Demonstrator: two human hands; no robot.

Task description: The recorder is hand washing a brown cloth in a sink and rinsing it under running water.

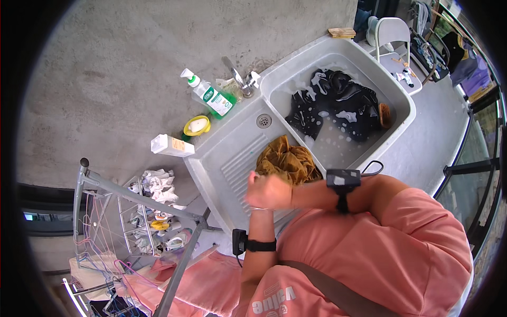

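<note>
My right hand (271, 192) is blurred, its fingers curled, above the ribbed washboard (243, 158) of a grey two-part laundry sink (206, 190). Rising from below, my left hand (262, 205) meets it and is mostly hidden behind it. Whether anything is between the hands cannot be seen. Just beyond them a crumpled wet brown garment (289, 160) lies on the washboard side, near the drain (263, 121). Dark clothing (336, 103) soaks in sudsy water in the deep basin, with a wooden scrub brush (384, 115) at its right side.
Along the back rim stand a chrome faucet (237, 79), a green pump bottle (216, 101), a yellow soap dish (203, 130) with soap (198, 125) and a white container (172, 146). A metal drying rack (142, 194) is at left, a folding chair (393, 39) at upper right.
</note>
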